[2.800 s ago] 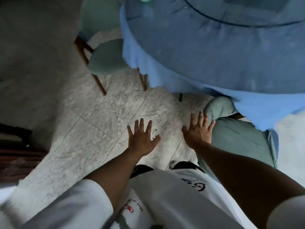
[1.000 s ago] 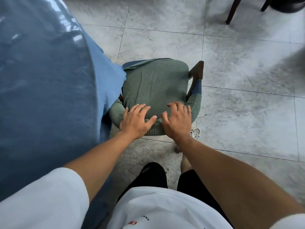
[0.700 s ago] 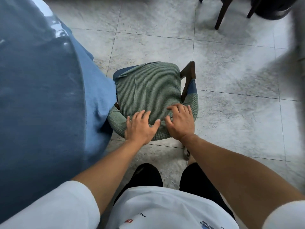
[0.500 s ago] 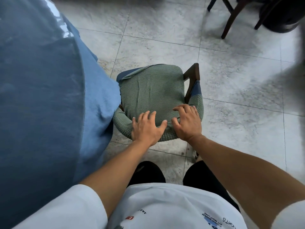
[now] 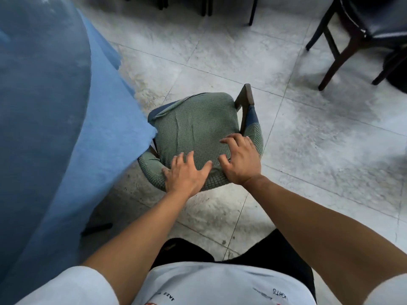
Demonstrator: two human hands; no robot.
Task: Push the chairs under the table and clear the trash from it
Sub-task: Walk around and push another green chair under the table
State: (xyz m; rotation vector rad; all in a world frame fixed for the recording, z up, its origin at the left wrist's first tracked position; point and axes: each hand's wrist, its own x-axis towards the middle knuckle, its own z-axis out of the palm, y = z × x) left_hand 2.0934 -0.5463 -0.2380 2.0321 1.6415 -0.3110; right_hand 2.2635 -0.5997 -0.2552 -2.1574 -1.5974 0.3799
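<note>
A chair [image 5: 198, 126] with a green knitted cover stands on the tiled floor, its seat's left corner at the hanging edge of the blue tablecloth. The round table [image 5: 39, 89] fills the left side. My left hand [image 5: 186, 173] lies on the chair's padded backrest with fingers spread and fairly straight. My right hand [image 5: 241, 160] grips the backrest further right, fingers curled over onto the seat side. The chair's legs are hidden under it. No trash is visible in this view.
A dark wooden chair [image 5: 361, 34] with a black seat stands at the upper right, more dark legs [image 5: 204, 5] at the top edge. A dark table foot [image 5: 97, 228] pokes out from under the cloth near my legs. Pale tiled floor [image 5: 319, 150] lies to the right.
Earlier my hands hung free near another chair; then I turned to this one and laid both hands on its backrest. Over the last second the chair sits farther from my body.
</note>
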